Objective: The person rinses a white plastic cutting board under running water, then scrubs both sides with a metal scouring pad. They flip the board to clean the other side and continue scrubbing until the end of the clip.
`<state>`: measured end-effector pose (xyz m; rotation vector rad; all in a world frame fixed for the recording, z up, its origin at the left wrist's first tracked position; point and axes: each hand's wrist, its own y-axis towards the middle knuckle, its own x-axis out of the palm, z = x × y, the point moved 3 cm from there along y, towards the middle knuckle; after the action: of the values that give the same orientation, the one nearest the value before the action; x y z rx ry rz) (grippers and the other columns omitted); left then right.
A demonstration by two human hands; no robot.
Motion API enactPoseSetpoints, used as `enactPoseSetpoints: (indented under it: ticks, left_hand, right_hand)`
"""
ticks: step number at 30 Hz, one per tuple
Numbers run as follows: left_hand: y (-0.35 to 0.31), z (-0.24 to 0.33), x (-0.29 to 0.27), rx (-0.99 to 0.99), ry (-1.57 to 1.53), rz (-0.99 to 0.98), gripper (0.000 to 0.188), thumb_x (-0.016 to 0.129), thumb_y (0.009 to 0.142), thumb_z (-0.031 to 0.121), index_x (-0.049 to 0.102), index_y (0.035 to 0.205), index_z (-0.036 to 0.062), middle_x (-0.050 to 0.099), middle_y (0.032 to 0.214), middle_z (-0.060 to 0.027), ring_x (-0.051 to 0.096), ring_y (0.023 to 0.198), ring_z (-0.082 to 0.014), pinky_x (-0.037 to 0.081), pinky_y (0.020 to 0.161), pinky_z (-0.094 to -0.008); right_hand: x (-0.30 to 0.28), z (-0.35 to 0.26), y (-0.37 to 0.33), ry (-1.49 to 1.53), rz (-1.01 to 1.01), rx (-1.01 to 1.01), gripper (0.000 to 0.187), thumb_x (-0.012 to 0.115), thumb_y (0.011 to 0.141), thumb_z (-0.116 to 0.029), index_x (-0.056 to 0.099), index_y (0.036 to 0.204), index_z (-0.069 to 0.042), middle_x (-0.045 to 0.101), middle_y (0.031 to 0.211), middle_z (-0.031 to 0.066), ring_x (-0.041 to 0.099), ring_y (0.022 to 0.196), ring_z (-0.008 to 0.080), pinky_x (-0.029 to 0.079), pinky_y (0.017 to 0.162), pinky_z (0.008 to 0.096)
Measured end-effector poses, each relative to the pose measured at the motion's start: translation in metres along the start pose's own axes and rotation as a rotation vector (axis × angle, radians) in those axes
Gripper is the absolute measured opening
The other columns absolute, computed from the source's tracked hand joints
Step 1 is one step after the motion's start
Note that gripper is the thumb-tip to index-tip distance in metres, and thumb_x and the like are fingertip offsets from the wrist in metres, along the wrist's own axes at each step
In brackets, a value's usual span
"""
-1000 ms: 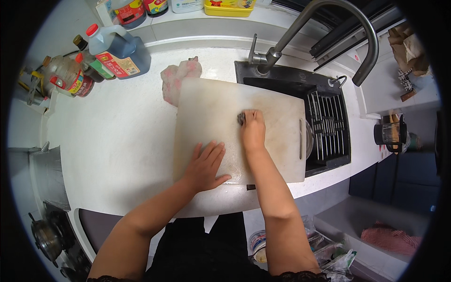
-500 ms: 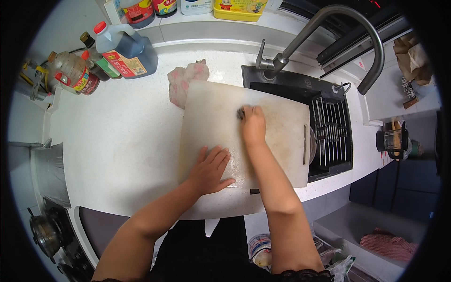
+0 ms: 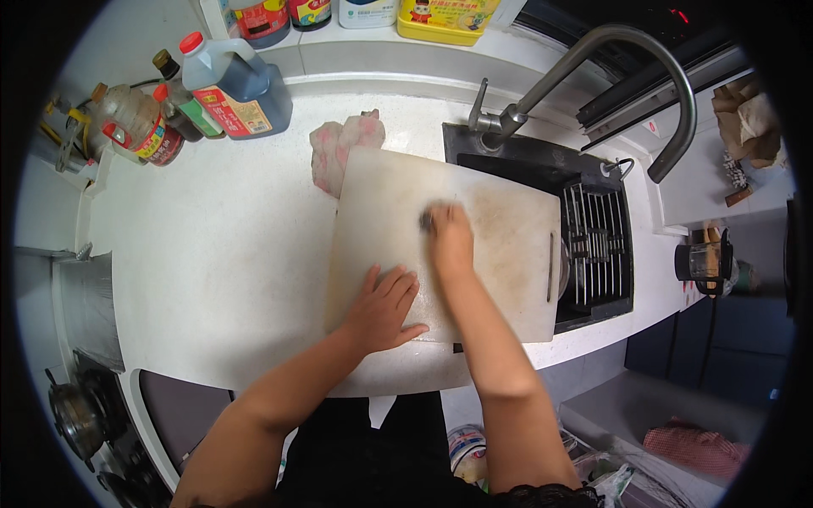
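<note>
A large white cutting board (image 3: 385, 212), stained brownish on its right half, lies on the counter and reaches over the left part of the sink. My left hand (image 3: 387, 311) rests flat on its near left part with fingers spread, holding nothing. Near the middle of the board, my right hand (image 3: 451, 235) is closed around a small dark scouring pad (image 3: 426, 221), pressed to the surface. Motion blurs the pad and the fingertips, and most of the pad is hidden by the hand.
Behind the board lies a crumpled pink-and-white cloth (image 3: 337, 152). Bottles and a large dark jug (image 3: 241, 93) stand at the back left. The black sink (image 3: 508, 161) holds a metal rack (image 3: 593, 245), and a tall grey faucet (image 3: 622, 38) arches over it.
My right hand has slid the scouring pad a little nearer to me and leftward over the board. My left hand stays in place on the board. The whole view has shifted slightly.
</note>
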<state>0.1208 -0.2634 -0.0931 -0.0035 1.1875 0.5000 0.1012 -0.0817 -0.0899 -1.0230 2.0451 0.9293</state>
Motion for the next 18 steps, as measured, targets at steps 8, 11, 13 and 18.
enactPoseSetpoints:
  ticks: [8,11,13,18]
  left_hand:
    - [-0.007,-0.005,0.003,-0.02,-0.003,-0.007,0.068,0.071,0.076,0.052,0.061,0.118,-0.0002,0.055,0.13,-0.0132,0.043,0.131,-0.0303,0.024,0.111,-0.0573]
    - [-0.004,0.0,0.001,-0.015,-0.039,0.01,0.068,0.072,0.076,0.051,0.06,0.118,-0.0007,0.054,0.131,-0.0138,0.043,0.131,-0.0314,0.025,0.111,-0.0566]
    - [-0.003,0.0,0.002,-0.001,-0.072,-0.016,0.07,0.071,0.077,0.053,0.059,0.12,-0.0011,0.052,0.133,-0.0148,0.043,0.131,-0.0318,0.025,0.111,-0.0563]
    - [-0.018,-0.021,-0.01,-0.071,-0.043,-0.061,0.081,0.072,0.074,0.058,0.055,0.127,-0.0019,0.049,0.138,-0.0155,0.039,0.134,-0.0335,0.024,0.111,-0.0574]
  right_hand:
    - [-0.023,-0.025,-0.118,-0.027,-0.206,-0.045,0.04,0.062,0.078,0.003,0.061,0.117,-0.003,0.056,0.122,0.0173,0.054,0.112,0.0382,0.051,0.09,0.0429]
    - [-0.013,-0.004,-0.041,-0.13,-0.028,-0.011,0.031,0.053,0.08,0.006,0.06,0.11,-0.001,0.058,0.117,0.0195,0.054,0.104,0.0405,0.049,0.088,0.0434]
    - [-0.013,0.009,-0.01,-0.145,-0.028,0.054,0.033,0.054,0.079,0.006,0.061,0.111,0.0,0.059,0.116,0.0201,0.053,0.104,0.0402,0.048,0.09,0.0426]
    - [-0.018,-0.019,-0.058,-0.128,-0.158,-0.071,0.036,0.053,0.082,0.004,0.06,0.117,0.0,0.057,0.125,0.0183,0.052,0.107,0.0403,0.044,0.096,0.0427]
